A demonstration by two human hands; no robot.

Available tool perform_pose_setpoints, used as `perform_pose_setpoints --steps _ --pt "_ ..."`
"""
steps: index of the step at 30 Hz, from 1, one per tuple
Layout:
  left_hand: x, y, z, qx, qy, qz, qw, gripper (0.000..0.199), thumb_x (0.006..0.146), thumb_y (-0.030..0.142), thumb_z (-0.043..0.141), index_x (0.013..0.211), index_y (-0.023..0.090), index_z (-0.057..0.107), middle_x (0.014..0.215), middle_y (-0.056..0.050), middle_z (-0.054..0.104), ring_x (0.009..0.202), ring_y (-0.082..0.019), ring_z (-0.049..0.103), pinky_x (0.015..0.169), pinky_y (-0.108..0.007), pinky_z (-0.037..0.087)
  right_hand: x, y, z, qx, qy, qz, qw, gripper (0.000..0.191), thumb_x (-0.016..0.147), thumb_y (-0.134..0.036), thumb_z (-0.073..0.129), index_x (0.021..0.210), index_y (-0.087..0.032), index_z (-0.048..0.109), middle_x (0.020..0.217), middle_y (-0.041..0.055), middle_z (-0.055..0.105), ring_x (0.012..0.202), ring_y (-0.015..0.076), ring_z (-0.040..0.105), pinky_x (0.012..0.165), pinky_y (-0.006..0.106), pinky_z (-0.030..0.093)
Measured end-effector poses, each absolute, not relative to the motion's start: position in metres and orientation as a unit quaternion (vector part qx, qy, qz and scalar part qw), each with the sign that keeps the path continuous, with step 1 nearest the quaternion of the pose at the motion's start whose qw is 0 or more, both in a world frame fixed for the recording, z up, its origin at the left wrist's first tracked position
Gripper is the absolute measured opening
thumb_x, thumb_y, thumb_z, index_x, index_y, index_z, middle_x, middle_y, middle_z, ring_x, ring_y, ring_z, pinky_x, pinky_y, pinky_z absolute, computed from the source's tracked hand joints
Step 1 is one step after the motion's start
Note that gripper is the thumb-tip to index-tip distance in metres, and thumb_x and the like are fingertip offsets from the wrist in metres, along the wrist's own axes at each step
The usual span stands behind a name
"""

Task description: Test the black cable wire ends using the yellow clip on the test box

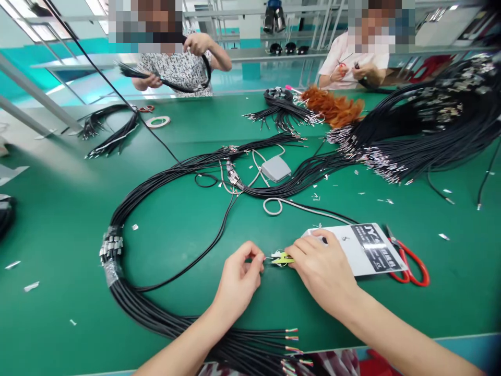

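Note:
My left hand [240,274] pinches a thin wire tip between thumb and forefinger; most of that wire is hidden by the fingers. Facing it, my right hand [323,266] grips a small yellow-green clip [282,258] whose jaws point at the wire. The clip sits at the end of a flat white device [346,240] with a black label, and my right hand also covers part of this device. Beneath my left forearm runs a bundle of black cables [136,201], bound with clear tape. Its near ends [291,339] show stripped coloured wires.
Red-handled scissors [418,266] lie beside the device. A grey box [276,168] with a pale cord sits mid-table. Large heaps of black cables [410,125] fill the right, near orange-brown fluffy material [332,107]. A tape roll [157,121] lies left. Two people work opposite.

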State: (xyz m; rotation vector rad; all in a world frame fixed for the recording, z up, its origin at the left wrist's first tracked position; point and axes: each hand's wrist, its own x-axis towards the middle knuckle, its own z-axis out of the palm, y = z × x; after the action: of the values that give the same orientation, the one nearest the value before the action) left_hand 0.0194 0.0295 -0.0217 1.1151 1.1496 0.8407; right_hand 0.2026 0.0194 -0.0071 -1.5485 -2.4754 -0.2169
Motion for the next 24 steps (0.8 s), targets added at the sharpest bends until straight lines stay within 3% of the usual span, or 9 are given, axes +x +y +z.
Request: perform_pose_setpoints --steps 15,24 --pt "0.029 0.035 -0.036 0.503 0.503 0.349 0.61 0.028 0.084 0.041 0.057 0.071 0.021 0.044 0.054 0.01 0.044 0.036 -0.003 0.031 0.035 -0.014 0.022 0.203 0.02 -0.007 -0.548 -0.831 -0.018 0.091 0.018 0.08 -0.003 0.063 0.084 -0.02 0.066 0.08 -0.0005 0.07 0.08 0.0198 0.064 0.104 0.048 0.019" --pt "0.027 0.032 -0.038 0.589 0.515 0.317 0.536 0.021 0.09 0.034 0.048 0.074 0.021 0.046 0.058 0.008 0.043 0.042 -0.007 0.034 0.041 -0.019 0.025 0.198 0.019 -0.007 -0.549 -0.83 -0.024 0.099 0.015 0.08 -0.005 0.067 0.087 -0.019 0.065 0.086 0.0016 0.072 0.088 0.0225 0.065 0.105 0.052 0.018"
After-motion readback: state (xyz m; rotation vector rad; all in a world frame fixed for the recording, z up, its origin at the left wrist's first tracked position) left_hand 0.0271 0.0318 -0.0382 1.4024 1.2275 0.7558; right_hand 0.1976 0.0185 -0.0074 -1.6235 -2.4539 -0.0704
